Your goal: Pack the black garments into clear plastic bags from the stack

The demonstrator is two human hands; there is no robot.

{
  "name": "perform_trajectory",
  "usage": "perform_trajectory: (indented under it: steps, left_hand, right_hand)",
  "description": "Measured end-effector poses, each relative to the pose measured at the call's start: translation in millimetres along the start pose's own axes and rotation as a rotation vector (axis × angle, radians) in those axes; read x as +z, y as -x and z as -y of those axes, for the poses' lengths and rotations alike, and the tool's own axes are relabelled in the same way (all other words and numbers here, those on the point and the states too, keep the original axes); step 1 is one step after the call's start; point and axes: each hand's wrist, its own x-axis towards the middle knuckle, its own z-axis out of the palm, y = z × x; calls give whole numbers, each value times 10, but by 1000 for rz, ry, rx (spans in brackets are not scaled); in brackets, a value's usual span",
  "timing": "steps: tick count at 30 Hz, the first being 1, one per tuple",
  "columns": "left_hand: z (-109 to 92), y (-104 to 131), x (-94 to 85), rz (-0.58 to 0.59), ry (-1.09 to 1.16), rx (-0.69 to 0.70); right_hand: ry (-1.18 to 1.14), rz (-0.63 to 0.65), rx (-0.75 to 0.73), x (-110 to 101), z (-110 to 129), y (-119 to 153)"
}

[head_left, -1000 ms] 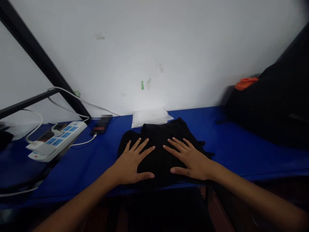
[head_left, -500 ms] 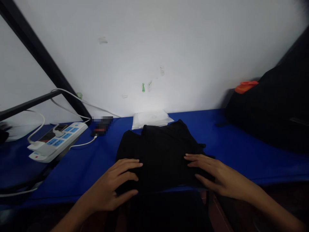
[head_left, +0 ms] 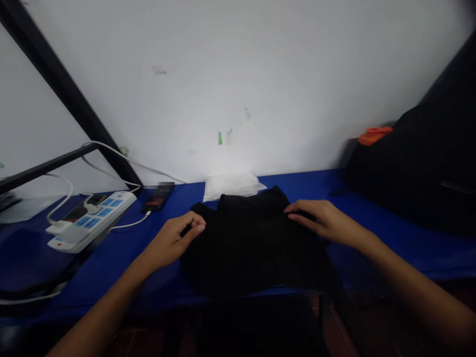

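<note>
A folded black garment (head_left: 253, 243) lies on the blue surface (head_left: 126, 258) in front of me, its near part reaching the front edge. My left hand (head_left: 173, 240) pinches the garment's left far corner with curled fingers. At the right far edge, my right hand (head_left: 322, 220) lies with its fingers closed on the cloth. Both forearms stretch out from the bottom of the view.
A white power strip (head_left: 91, 220) with blue sockets and white cables sits at the left. A small dark device (head_left: 158, 196) and a white flat packet (head_left: 232, 184) lie near the wall. A large black bag (head_left: 416, 168) with an orange item (head_left: 374, 135) stands at the right.
Both hands first lay flat on the garment, slid back to its near edge, and now have moved out to its far left and right corners, gripping the cloth.
</note>
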Motion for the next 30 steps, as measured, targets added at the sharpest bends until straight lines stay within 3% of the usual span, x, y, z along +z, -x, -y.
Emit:
perform_trajectory:
  steps: [6, 11, 13, 17, 19, 24, 28, 30]
  left_hand:
    - [62, -693, 110, -108, -314, 51]
    - [51, -1050, 313, -49, -417, 42]
    - [85, -1101, 357, -29, -430, 68]
    - [144, -1059, 341, -98, -316, 56]
    - [117, -986, 305, -121, -186, 54]
    - [-172, -682, 191, -53, 66, 123]
    - [-316, -456, 91, 258, 186, 158]
    - [-200, -426, 65, 153, 227, 57]
  right_hand:
    - [237, -128, -68, 116, -420, -517]
    - [259, -15, -58, 202, -696, -711]
    - [175, -36, -42, 209, -782, -720]
    - [-102, -225, -24, 176, -844, -674]
    - [-250, -261, -13, 145, -800, -634]
    - [-515, -131, 15, 44, -558, -464]
    - [-454, 9, -44, -54, -384, -247]
    - [-325, 106, -91, -90, -320, -135]
